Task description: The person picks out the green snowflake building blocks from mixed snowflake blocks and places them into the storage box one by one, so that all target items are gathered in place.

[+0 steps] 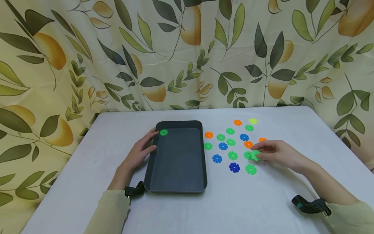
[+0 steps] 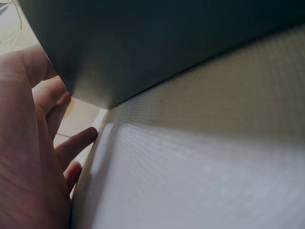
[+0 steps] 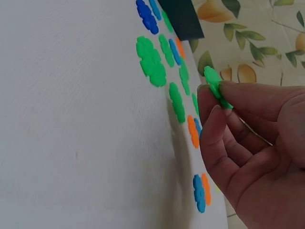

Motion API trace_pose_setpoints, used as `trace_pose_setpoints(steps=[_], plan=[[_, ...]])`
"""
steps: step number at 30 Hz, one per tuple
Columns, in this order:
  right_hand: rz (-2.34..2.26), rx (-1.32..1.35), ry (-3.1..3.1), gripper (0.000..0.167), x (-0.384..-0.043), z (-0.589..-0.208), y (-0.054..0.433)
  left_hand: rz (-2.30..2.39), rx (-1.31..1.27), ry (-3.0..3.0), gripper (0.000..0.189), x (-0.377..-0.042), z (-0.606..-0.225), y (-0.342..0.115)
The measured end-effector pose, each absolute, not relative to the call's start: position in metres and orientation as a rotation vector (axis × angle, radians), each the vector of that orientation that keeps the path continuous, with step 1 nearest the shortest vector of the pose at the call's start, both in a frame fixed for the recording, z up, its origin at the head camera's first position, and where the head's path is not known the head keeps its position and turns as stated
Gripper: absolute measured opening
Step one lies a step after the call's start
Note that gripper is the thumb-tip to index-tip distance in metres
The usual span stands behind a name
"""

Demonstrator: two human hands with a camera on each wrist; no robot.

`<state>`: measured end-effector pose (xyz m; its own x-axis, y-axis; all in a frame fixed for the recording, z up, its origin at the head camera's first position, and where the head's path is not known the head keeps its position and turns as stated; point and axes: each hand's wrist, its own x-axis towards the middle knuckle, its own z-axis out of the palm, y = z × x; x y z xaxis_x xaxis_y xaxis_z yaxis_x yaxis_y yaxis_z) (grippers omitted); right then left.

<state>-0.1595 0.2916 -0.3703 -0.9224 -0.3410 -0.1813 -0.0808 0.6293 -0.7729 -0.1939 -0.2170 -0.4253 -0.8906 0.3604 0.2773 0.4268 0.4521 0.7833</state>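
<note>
My right hand (image 1: pixel 282 155) pinches a green notched plastic disc (image 3: pixel 212 78) between thumb and fingertips. In the right wrist view it is lifted off the tabletop. My left hand (image 1: pixel 136 155) touches the left side of a dark grey tray (image 1: pixel 176 162), its fingers loosely bent at the upper left rim. One green disc (image 1: pixel 164 132) lies in the tray's far left corner. To the right of the tray, several similar discs lie scattered on the cloth, among them a dark blue disc (image 1: pixel 234 167), an orange disc (image 1: pixel 208 135) and a yellow disc (image 1: pixel 253 121).
A white cloth (image 1: pixel 228 208) covers the table. Behind it hangs a curtain (image 1: pixel 175 81) with a leaf and fruit print. Black wrist devices sit on both forearms, the right device (image 1: pixel 311 205) just above the table's near right part.
</note>
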Motion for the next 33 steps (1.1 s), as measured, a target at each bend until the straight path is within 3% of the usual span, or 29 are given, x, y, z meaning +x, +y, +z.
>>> trace_pose_setpoints(steps=[10,33], plan=[[-1.276,-0.381,2.439,0.04,-0.173,-0.365,0.26,-1.469,-0.707,-2.632,0.048,-0.175,-0.393,-0.206],[-1.457,-0.314,2.288,0.043,-0.211,-0.354,0.201,-1.461,-0.724,-2.629,0.049,-0.177,-0.394,-0.207]])
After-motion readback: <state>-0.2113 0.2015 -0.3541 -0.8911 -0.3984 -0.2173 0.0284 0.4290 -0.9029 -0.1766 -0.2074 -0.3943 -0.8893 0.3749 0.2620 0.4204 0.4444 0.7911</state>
